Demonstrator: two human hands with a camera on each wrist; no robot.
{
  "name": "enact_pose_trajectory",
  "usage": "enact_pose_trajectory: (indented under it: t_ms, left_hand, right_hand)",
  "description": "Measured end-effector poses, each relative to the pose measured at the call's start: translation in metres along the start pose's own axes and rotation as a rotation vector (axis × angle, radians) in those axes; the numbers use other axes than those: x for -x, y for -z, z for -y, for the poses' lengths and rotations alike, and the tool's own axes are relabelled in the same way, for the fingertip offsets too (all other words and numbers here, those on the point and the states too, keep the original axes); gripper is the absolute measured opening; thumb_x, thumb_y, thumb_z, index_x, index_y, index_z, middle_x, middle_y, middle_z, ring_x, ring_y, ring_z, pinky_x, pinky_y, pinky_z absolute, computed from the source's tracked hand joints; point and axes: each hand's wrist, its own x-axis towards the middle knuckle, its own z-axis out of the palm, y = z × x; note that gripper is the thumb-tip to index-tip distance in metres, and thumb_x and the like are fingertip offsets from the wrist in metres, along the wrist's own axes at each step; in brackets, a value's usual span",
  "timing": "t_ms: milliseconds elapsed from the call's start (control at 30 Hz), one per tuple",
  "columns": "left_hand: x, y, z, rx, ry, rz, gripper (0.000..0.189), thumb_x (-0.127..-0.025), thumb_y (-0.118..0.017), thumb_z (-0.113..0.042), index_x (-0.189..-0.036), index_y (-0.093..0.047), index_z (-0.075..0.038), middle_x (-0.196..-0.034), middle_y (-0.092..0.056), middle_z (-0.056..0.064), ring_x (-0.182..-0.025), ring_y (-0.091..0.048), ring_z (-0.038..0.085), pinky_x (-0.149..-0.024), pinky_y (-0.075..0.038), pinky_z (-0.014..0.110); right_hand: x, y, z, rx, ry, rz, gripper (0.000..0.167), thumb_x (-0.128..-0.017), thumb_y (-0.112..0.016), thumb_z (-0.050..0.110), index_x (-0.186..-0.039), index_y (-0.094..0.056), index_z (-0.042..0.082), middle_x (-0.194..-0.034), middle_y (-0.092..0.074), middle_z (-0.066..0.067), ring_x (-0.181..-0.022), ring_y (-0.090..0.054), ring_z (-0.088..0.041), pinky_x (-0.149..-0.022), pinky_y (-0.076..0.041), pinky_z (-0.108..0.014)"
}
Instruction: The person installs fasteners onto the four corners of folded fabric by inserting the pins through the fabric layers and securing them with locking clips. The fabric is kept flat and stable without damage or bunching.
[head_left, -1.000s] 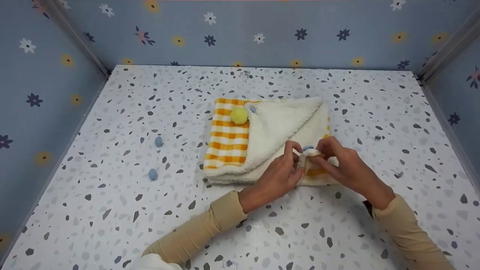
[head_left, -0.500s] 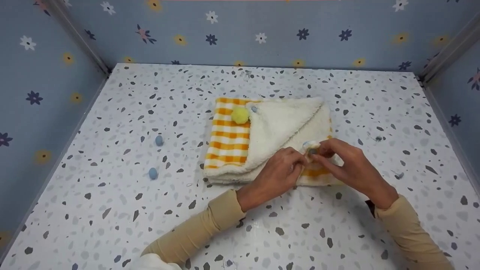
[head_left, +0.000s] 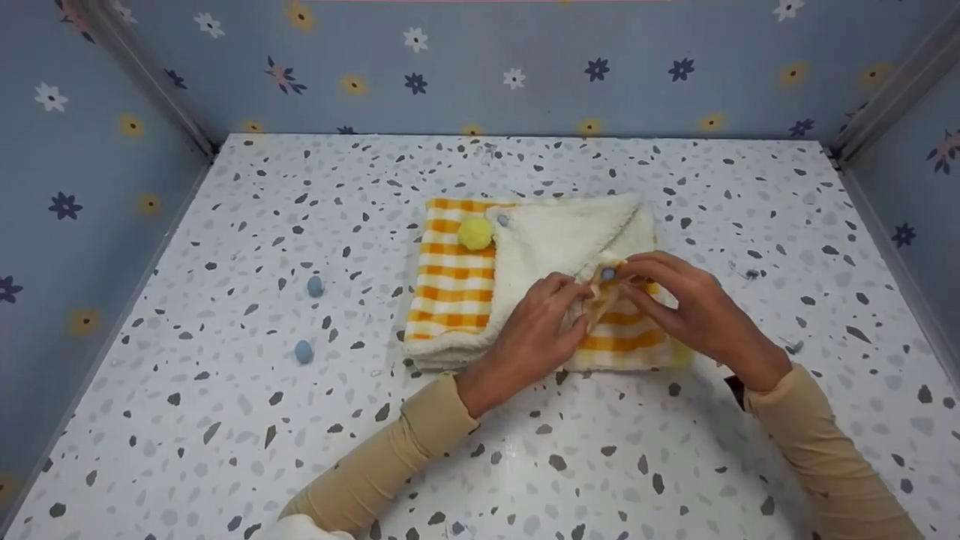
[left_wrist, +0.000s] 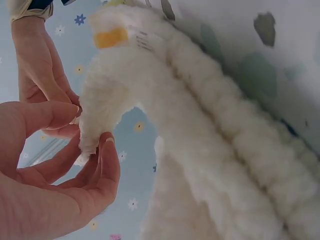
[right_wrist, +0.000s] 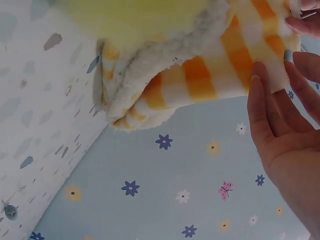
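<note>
A folded blanket [head_left: 457, 292] lies on the table, with orange-and-white checks on one face and cream fleece on the other. My left hand [head_left: 536, 330] pinches a lifted edge of it, seen as fleece between thumb and fingers in the left wrist view. On the same raised flap, my right hand [head_left: 690, 307] grips the cloth beside a small blue oval button-like piece [head_left: 608, 274]. The right wrist view shows this blue piece [right_wrist: 288, 55] by the fingertips. Another blue piece [head_left: 502, 220] sits on the fleece corner near a yellow pompom [head_left: 475, 234].
Two loose blue oval pieces, one farther back [head_left: 315, 286] and one nearer [head_left: 304, 351], lie left of the blanket on the speckled table [head_left: 225, 450]. Flower-patterned panels [head_left: 495, 45] stand at the back and both sides. A small dark bit [head_left: 751, 274] lies to the right.
Both hands have moved slightly away from the body with the flap. More of its checked face now shows, and the blue piece on it has come into plain view. The loose pieces stay put.
</note>
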Motion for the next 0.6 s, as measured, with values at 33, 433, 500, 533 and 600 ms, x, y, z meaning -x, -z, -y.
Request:
enact_pose_trajectory:
  t_ms: [33,433,500,533,600]
  left_hand:
    - [0.0,0.002,0.001,-0.004,0.004,-0.003,0.021,-0.1,-0.066,-0.009,-0.119,-0.07,-0.001,-0.115,-0.061,0.012,-0.098,-0.059,0.025,-0.085,-0.051,0.031]
    - [-0.003,0.017,0.01,-0.086,0.005,-0.021,0.04,-0.096,-0.067,0.0,-0.135,-0.06,0.004,-0.131,-0.054,0.02,-0.099,-0.059,0.03,-0.083,-0.054,0.035]
    - [-0.003,0.02,0.011,-0.092,0.014,-0.01,0.043,-0.096,-0.064,0.002,-0.138,-0.056,0.004,-0.135,-0.051,0.021,-0.1,-0.058,0.031,-0.082,-0.053,0.037]
    - [-0.003,0.022,0.011,-0.098,0.023,-0.002,0.045,-0.096,-0.062,0.003,-0.14,-0.055,0.005,-0.137,-0.049,0.022,-0.102,-0.057,0.032,-0.081,-0.053,0.037]
    - [-0.004,0.026,0.013,-0.102,0.044,0.018,0.049,-0.096,-0.06,0.005,-0.144,-0.05,0.005,-0.142,-0.046,0.023,-0.106,-0.056,0.033,-0.081,-0.052,0.039]
  right_hand:
    - [-0.003,0.0,0.0,0.007,0.001,0.004,0.039,-0.084,-0.076,-0.013,-0.118,-0.071,0.005,-0.12,-0.068,-0.008,-0.1,-0.068,-0.02,-0.088,-0.053,-0.023]
    - [-0.034,-0.001,-0.01,0.021,0.0,0.067,0.028,-0.093,-0.072,-0.004,-0.12,-0.069,0.004,-0.12,-0.067,-0.007,-0.102,-0.068,-0.021,-0.085,-0.057,-0.039]
    - [-0.04,-0.003,-0.013,0.033,0.007,0.078,0.029,-0.093,-0.072,-0.003,-0.121,-0.068,0.003,-0.12,-0.067,-0.008,-0.103,-0.068,-0.02,-0.085,-0.057,-0.041]
    - [-0.044,-0.003,-0.015,0.03,0.016,0.078,0.029,-0.093,-0.072,-0.004,-0.121,-0.068,0.003,-0.12,-0.068,-0.008,-0.103,-0.069,-0.021,-0.085,-0.057,-0.043]
    - [-0.051,-0.005,-0.017,0.031,0.033,0.085,0.028,-0.094,-0.071,-0.004,-0.121,-0.067,0.002,-0.12,-0.067,-0.009,-0.103,-0.068,-0.021,-0.085,-0.057,-0.042]
